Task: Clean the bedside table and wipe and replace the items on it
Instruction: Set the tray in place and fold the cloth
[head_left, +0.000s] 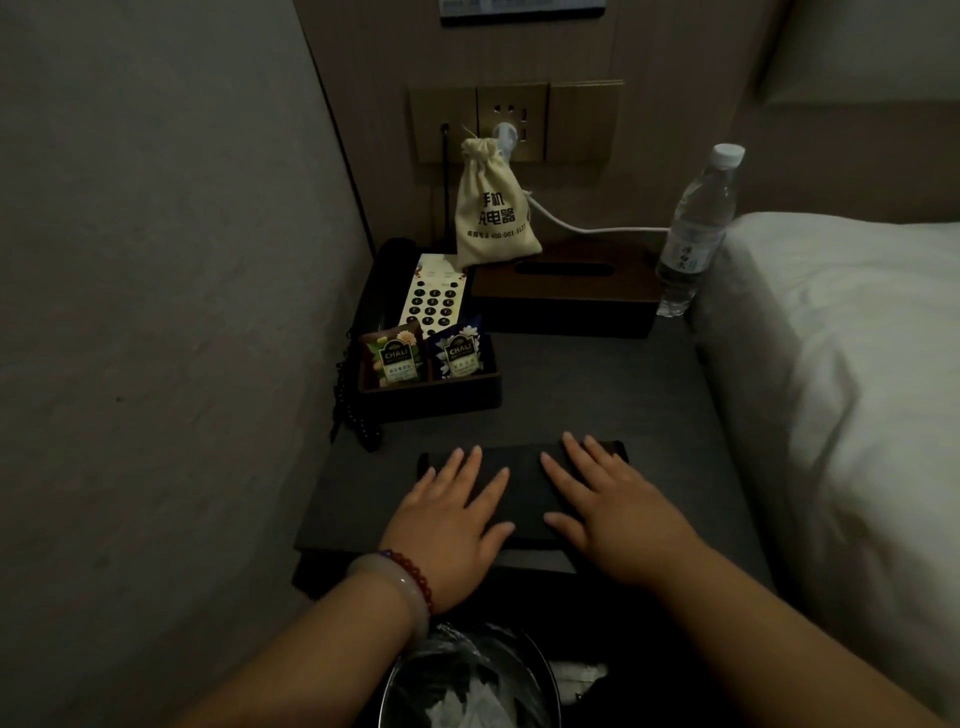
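Note:
A dark folded cloth (524, 483) lies flat near the front of the dark bedside table (597, 395). My left hand (449, 525) and my right hand (608, 509) both rest palm-down on it with fingers straight and spread. Behind them, at the left, a small tray (431, 395) holds two tea sachets (395, 358). A telephone (415, 296) stands behind the tray. A cream drawstring bag (493, 213) sits on a dark tissue box (566, 296). A water bottle (696, 228) stands at the back right.
The bed's white duvet (841, 395) presses against the table's right side. A wall closes in the left. A socket panel (514, 122) with a white plug and cable is on the back wall. A lined bin (467, 680) stands below the table's front edge.

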